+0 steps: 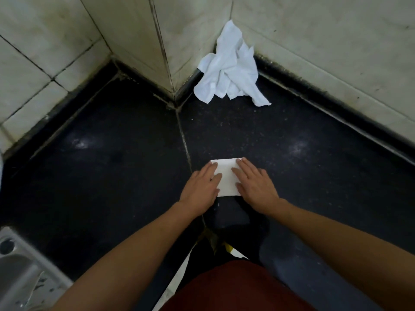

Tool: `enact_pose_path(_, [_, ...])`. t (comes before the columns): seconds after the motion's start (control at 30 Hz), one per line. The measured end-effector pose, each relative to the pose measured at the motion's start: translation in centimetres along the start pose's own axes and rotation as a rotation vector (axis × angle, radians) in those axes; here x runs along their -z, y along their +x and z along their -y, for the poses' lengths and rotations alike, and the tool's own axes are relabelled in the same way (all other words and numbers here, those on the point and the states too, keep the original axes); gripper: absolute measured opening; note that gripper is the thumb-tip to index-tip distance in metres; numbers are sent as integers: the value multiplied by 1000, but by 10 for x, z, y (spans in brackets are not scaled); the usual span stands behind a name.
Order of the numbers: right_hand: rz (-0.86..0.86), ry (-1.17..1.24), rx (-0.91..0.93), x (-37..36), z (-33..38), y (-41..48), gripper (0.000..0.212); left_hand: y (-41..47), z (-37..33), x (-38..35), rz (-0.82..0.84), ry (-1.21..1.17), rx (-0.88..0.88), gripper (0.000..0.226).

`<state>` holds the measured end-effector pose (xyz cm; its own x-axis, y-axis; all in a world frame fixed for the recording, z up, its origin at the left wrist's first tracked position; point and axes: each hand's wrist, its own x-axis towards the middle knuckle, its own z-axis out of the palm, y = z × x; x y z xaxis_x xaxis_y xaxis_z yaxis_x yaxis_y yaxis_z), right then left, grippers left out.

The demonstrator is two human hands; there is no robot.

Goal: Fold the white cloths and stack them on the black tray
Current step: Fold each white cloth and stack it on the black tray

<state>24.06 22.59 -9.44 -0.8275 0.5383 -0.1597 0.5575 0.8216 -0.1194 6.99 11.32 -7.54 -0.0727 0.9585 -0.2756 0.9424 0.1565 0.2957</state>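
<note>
A small white cloth (226,177), folded into a neat rectangle, lies on the dark counter (112,167) near its front edge. My left hand (201,190) rests flat on its left side, fingers spread. My right hand (256,184) presses flat on its right side. A heap of crumpled white cloths (229,70) sits in the far corner against the tiled wall. I cannot make out a black tray against the dark surface.
Pale tiled walls (325,41) close off the counter at the back and both sides, with a jutting wall corner (166,52) left of the heap. A steel sink (20,270) sits at the bottom left.
</note>
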Motion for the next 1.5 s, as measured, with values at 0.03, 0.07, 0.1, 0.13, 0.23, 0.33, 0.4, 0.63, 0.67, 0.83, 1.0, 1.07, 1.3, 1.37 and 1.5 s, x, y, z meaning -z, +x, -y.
enact_pose_path(0.03, [89, -4, -12, -4, -5, -2, 55, 6, -3, -3, 46, 43, -15, 54])
enact_pose_path(0.07, [178, 5, -42, -5, -9, -2, 60, 10, -4, -5, 81, 79, -19, 58])
enact_pose_path(0.1, [243, 14, -73, -5, -13, -1, 62, 13, -3, -8, 104, 105, -19, 60])
enact_pose_path(0.13, [259, 13, -84, -4, -17, 0, 63, 16, -2, -10, 117, 121, -18, 62])
enact_pose_path(0.23, [281, 2, -69, -1, -19, 2, 63, 16, 5, -15, 132, 115, -21, 65])
enact_pose_path(0.33, [324, -22, -72, 0, -21, 0, 65, 15, 4, -14, 152, 92, -32, 65])
enact_pose_path(0.4, [205, 22, -90, 8, -22, 7, 58, 13, 3, -10, 102, 36, -14, 62])
enact_pose_path(0.63, [255, 54, -32, 32, 0, 72, 47, -17, 28, -1, -94, -86, 176, 44])
enact_pose_path(0.67, [317, 18, -49, 35, 1, 80, 48, -22, 33, -1, -98, -86, 190, 43])
enact_pose_path(0.83, [491, 140, -133, 38, 11, 97, 31, -46, 50, -5, -103, -83, 255, 41])
enact_pose_path(1.0, [489, 348, -236, 35, 11, 90, 23, -50, 57, -3, -106, -93, 246, 38])
enact_pose_path(1.07, [468, 423, -270, 38, 9, 85, 23, -46, 61, -1, -96, -96, 229, 37])
enact_pose_path(1.3, [297, 508, -316, 72, -7, 41, 18, -3, 51, 28, -19, -99, 97, 21])
enact_pose_path(1.37, [215, 452, -331, 85, -14, 24, 14, 17, 42, 40, 1, -56, 49, 21])
enact_pose_path(1.5, [118, 309, -373, 104, -31, -26, 13, 41, 2, 57, 27, -4, -80, 24])
